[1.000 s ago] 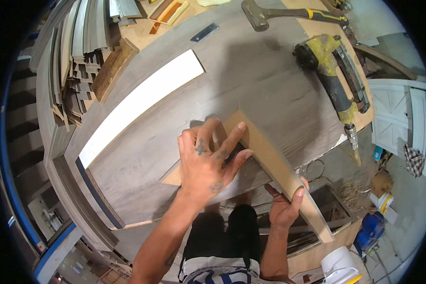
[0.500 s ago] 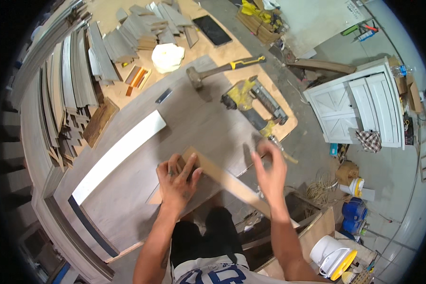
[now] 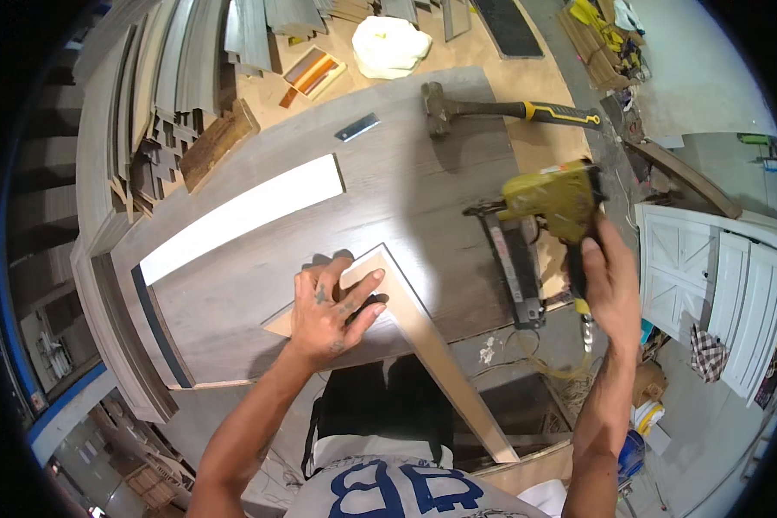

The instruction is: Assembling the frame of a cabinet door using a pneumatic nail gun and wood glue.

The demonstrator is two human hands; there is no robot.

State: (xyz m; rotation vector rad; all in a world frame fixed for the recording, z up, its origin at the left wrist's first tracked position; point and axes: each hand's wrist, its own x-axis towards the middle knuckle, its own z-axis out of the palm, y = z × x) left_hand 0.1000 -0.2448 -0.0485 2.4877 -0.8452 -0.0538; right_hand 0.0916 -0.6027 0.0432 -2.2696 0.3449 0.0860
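My left hand (image 3: pixel 328 311) grips a corner where two wooden strips meet at an angle. The longer strip (image 3: pixel 453 380) runs from the corner toward my lower right, past the board's near edge. The shorter strip (image 3: pixel 278 322) sticks out to the left from under my fingers, which hide its middle. In my right hand (image 3: pixel 611 289) is a yellow and black nail gun (image 3: pixel 551 200), held by its handle above the right side of the board, its nose apart from the strips. The grey wood-grain board (image 3: pixel 397 186) lies beneath the strips.
A white strip (image 3: pixel 246 216) lies on the board, with a small metal plate (image 3: pixel 356 127) and a sledgehammer (image 3: pixel 483 109) farther back. A dark edge strip (image 3: pixel 160 328) is at left. Stacked grey boards (image 3: pixel 173 60) and a white bundle (image 3: pixel 390 46) are at the far side.
My right hand has moved right and taken hold of the nail gun, lifting it off the worktop. My left hand stays at the strips' corner. The view has shifted.
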